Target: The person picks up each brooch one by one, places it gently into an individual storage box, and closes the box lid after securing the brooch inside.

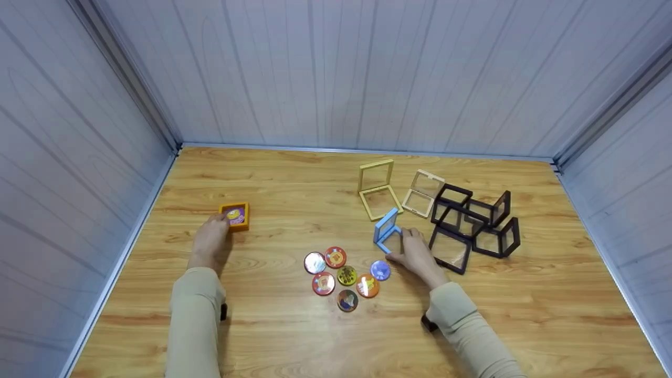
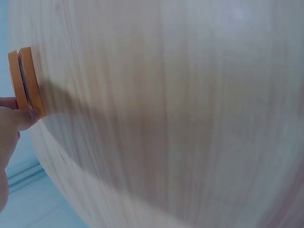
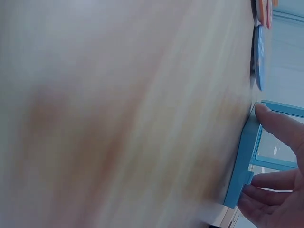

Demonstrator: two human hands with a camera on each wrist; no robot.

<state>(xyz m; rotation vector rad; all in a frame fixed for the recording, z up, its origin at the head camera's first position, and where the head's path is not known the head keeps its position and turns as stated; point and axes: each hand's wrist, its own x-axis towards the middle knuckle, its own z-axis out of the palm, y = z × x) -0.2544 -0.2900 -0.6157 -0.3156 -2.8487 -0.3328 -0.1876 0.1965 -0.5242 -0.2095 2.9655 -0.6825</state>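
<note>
An orange frame (image 1: pixel 240 227) holding a purple and yellow round badge (image 1: pixel 234 215) lies at the left of the table. The left hand (image 1: pixel 210 239) grips its near left side; in the left wrist view thumb and fingers of that hand (image 2: pixel 12 126) pinch the orange frame (image 2: pixel 31 83), whose two halves are nearly together. Right of centre, a blue frame (image 1: pixel 386 226) stands with one half raised. The right hand (image 1: pixel 417 254) holds its lower half, with thumb and fingers of the hand (image 3: pixel 280 166) on the blue edge (image 3: pixel 242 161) in the right wrist view.
Several round badges (image 1: pixel 347 275) lie between the hands, a blue-purple one (image 1: pixel 380 270) nearest the right hand. Behind and right stand a yellow frame (image 1: pixel 381 202), a cream frame (image 1: pixel 418 202) and several black frames (image 1: pixel 450 247). Pale walls (image 1: pixel 336 73) border the wooden table (image 1: pixel 283 336).
</note>
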